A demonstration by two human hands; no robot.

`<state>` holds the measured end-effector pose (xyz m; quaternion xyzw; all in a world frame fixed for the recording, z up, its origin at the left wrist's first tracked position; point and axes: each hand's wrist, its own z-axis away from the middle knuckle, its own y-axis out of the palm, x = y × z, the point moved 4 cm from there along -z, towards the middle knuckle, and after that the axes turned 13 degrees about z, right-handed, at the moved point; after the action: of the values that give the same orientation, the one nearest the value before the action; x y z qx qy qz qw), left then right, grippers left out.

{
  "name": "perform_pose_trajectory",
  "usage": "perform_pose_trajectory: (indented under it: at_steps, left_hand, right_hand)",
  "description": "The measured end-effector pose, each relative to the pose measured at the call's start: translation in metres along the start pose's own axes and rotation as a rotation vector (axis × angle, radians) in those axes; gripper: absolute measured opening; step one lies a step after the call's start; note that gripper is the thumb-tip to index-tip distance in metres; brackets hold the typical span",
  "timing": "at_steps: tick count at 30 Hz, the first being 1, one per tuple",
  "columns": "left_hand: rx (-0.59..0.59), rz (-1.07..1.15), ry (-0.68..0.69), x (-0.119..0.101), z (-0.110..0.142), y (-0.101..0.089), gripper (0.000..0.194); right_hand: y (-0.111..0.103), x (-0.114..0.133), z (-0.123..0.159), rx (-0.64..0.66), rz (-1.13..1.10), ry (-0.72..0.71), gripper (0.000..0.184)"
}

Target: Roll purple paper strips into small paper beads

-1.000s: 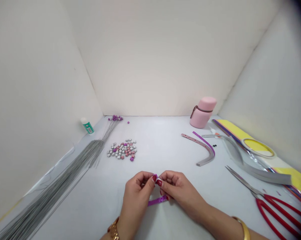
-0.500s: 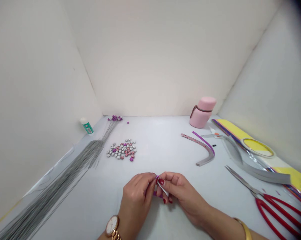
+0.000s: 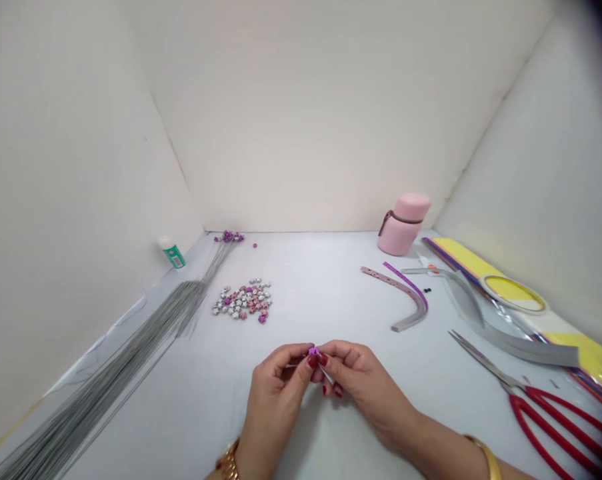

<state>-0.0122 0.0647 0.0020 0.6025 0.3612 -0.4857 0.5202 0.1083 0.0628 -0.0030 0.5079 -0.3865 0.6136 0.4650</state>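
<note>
Between my fingertips, near the front of the table, is a small folded purple paper strip. My left hand pinches it from the left, thumb and forefinger closed on it. From the other side my right hand grips it too, thumb against the fold. A thin pale end of the strip shows under the right thumb; the rest is hidden by the fingers. Beyond my hands to the left lies a pile of small silver, pink and purple paper stars.
Grey wires, some tipped with purple stars, run along the left beside a glue stick. To the right are curved paper strips, red-handled scissors, a tape roll on yellow sheets, and a pink flask at the back.
My left hand has turned, bringing its thumb up beside the right thumb. The purple fold now shows more above the fingertips, and the hanging tail is less visible.
</note>
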Motion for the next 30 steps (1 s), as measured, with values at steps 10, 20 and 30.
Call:
perform_pose_trajectory:
  at_steps: [10,20,30]
  left_hand:
    - [-0.101,0.059,-0.101,-0.001,-0.002,-0.002,0.014]
    - [-0.054,-0.539,0.337,-0.011,0.006,-0.004,0.014]
    - [0.010,-0.442,0.268,-0.008,0.003,-0.003,0.022]
  right_hand:
    - [-0.002,-0.007,-0.002,-0.029,0.123,-0.001,0.022]
    - [0.001,0.001,0.002,-0.009,0.084,-0.012,0.026]
    - [0.000,-0.002,-0.002,-0.010,-0.062,0.049,0.020]
